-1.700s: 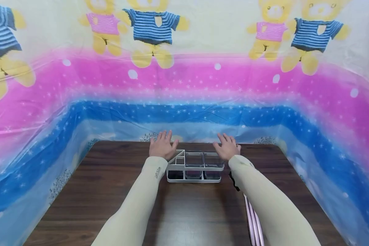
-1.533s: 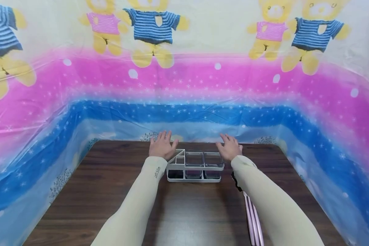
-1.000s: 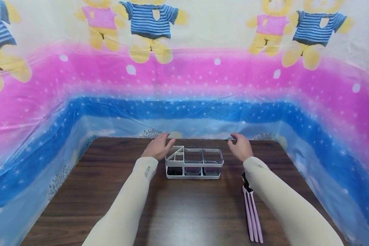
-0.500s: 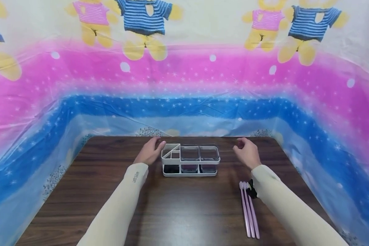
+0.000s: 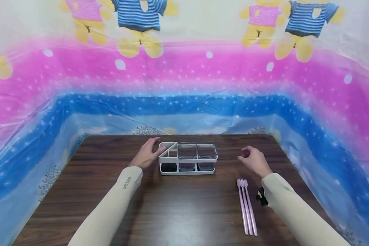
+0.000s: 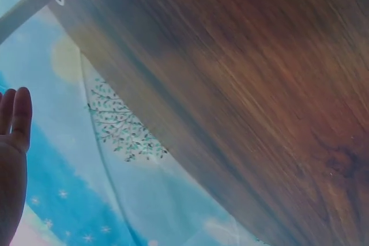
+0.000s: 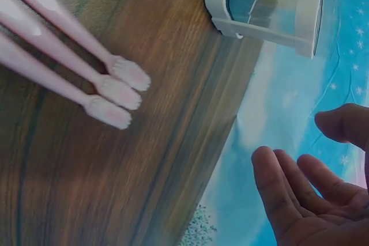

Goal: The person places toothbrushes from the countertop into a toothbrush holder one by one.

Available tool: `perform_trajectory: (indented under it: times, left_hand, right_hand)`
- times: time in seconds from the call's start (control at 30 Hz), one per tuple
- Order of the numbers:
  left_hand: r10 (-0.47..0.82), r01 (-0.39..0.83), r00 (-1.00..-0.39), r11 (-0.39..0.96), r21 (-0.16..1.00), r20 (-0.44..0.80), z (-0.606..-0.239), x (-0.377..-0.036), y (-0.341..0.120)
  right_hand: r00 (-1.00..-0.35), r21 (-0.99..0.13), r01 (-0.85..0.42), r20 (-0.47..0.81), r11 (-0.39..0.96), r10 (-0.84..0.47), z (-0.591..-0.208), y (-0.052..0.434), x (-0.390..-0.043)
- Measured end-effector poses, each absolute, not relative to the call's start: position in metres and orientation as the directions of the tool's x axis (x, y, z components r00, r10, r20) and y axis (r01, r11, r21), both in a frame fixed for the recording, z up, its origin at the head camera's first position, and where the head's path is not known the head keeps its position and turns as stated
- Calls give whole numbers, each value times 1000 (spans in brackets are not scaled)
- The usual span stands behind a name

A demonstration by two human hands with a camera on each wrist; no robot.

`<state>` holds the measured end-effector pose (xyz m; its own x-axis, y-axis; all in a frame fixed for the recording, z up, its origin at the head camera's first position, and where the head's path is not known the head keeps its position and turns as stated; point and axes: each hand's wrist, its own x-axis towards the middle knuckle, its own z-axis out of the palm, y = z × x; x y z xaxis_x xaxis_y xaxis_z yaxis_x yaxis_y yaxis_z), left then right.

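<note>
Left wrist view: left hand (image 6: 12, 156) cut by the left edge, rack (image 6: 40, 1) clipped at top left. Right wrist view crops the toothbrushes (image 7: 57, 51) at left, right hand (image 7: 323, 223) at right and bottom. Head view: printed bears (image 5: 139, 17) cut at top, can't tell if left hand touches rack.

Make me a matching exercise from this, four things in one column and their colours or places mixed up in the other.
1. toothbrushes
2. rack
3. cups
4. left hand

A. transparent, side by side
B. beside the rack's left end
C. pink, three in a row
D. white, with divided compartments

Pairs: 1-C, 2-D, 3-A, 4-B.
</note>
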<state>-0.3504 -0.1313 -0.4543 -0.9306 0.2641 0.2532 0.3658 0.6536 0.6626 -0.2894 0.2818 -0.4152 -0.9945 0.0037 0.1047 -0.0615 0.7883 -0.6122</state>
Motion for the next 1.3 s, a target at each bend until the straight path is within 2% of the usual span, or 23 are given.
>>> perform_trajectory:
  times: [0.2,0.43,0.57,0.83,1.3]
  left_hand:
    - [299,384,-923,651,655,244,-457,-350,-133]
    - [317,370,-926,666,648,203,-457,-346,-135]
    - [319,370,-926,667,647,201,-459,-344,-135]
    - [324,395,-917,655,644,233,-466,-345,-133]
    - [324,403,-915,685,607,242,-472,-348,-132]
  right_hand:
    - [-996,-600,-26,85,800,31,-423,293,-277]
    - [-991,-644,131,-90,753,96,-441,303,-260]
    - [-983,-649,178,-145,740,110,-455,308,-254]
    - [-972,-662,227,-202,714,122,-478,312,-248]
    - [-954,-638,287,-255,714,155,-495,314,-247]
